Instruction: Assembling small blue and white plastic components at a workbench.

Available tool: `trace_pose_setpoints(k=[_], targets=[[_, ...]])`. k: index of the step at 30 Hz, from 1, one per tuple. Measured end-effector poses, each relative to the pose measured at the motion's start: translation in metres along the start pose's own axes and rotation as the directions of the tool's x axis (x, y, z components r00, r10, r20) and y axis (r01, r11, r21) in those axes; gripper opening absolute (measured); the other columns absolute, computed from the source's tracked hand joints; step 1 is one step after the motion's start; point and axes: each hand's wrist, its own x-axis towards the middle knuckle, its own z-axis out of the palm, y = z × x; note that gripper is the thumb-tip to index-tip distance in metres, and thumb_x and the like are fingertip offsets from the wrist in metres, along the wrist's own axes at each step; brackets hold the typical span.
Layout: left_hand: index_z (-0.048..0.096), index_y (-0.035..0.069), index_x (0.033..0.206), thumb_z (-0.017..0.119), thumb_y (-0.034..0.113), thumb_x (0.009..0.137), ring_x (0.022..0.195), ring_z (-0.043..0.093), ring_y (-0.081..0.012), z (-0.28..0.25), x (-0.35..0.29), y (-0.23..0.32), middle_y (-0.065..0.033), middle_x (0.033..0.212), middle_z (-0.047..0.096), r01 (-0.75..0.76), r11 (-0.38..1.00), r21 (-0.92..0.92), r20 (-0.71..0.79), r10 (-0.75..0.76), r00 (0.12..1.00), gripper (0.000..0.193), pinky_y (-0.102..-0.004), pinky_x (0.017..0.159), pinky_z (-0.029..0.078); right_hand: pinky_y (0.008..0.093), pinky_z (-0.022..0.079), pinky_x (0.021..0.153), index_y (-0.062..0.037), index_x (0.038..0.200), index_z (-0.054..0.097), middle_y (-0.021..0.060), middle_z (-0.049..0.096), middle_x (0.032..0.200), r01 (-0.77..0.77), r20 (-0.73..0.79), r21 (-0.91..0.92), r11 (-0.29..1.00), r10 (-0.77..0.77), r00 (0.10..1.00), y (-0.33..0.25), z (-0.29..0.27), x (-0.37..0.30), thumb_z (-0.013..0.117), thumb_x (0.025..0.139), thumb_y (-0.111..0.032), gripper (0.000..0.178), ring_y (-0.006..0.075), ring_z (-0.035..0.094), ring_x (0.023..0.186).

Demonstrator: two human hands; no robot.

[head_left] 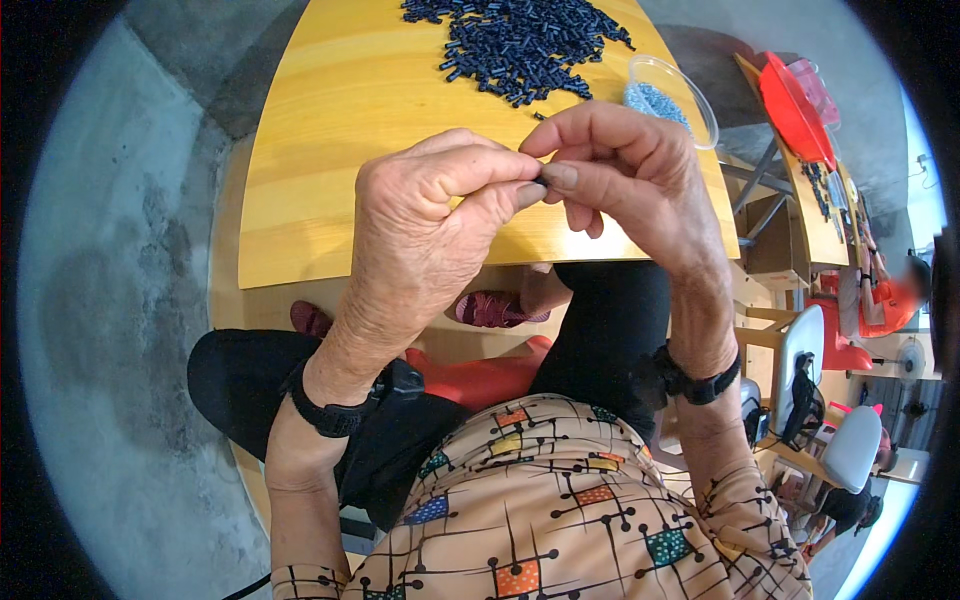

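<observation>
We look down from the head camera onto grey concrete floor (110,300) at the far left, then onto a yellow wooden table (330,130) whose straight edges bow with the lens. Over the table's near edge we see the left hand (425,225), fingers curled in, thumb and forefinger pinched shut on the end of a small dark piece (543,178) — too small for us to tell its exact shape. A black wristband (330,412) circles that wrist. Below the hands we make out black trousers (600,320), a reddish sandal (492,308) under the table and a patterned tan shirt (560,500) at the bottom of the picture.

Just to the right, the right hand (625,175) meets the left, its thumb and forefinger closed narrowly on the other end of the same dark piece, so the fingertips of both hands touch around it above the table's front edge. A second black band (700,382) sits on the right wrist.

Farther back on the table lies a heap of small dark blue-black pieces (520,40), spread loosely near the far edge — well apart from the hands. Beside it, at the table's right edge, stands a clear plastic tub (690,95) holding pale bluish bits. At the far right we see another yellow table with a red tray (790,105), and a person in orange (885,300) seated near it.
</observation>
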Motion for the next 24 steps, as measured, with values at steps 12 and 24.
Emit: trace_pose_setpoints(k=[12,24], targets=[[0.066,-0.002,0.087,0.066,-0.003,0.076,0.068,0.058,-0.0106,0.002,-0.004,0.005,-0.0060,0.078,0.063,0.022,0.992,-0.122,-0.067,-0.030,0.997,0.011,-0.0213,0.063,0.047,0.0187,0.043,0.048,0.0001,0.096,0.061,0.0020,0.062,0.070,-0.022,0.091,0.317,0.948,-0.007,0.996,0.014,0.002,0.006,0.065,0.081,-0.015,0.021,0.0055,0.054,0.056],[0.066,-0.001,0.090,0.064,0.001,0.079,0.066,0.059,-0.0095,-0.002,-0.001,0.003,-0.0055,0.076,0.063,0.091,0.959,-0.267,-0.063,-0.112,0.992,0.011,-0.0195,0.061,0.048,0.0193,0.045,0.051,0.0001,0.104,0.058,0.0037,0.063,0.080,-0.074,0.149,0.669,0.739,-0.036,0.988,0.020,0.010,0.001,0.058,0.087,-0.015,0.023,0.0065,0.055,0.060]])
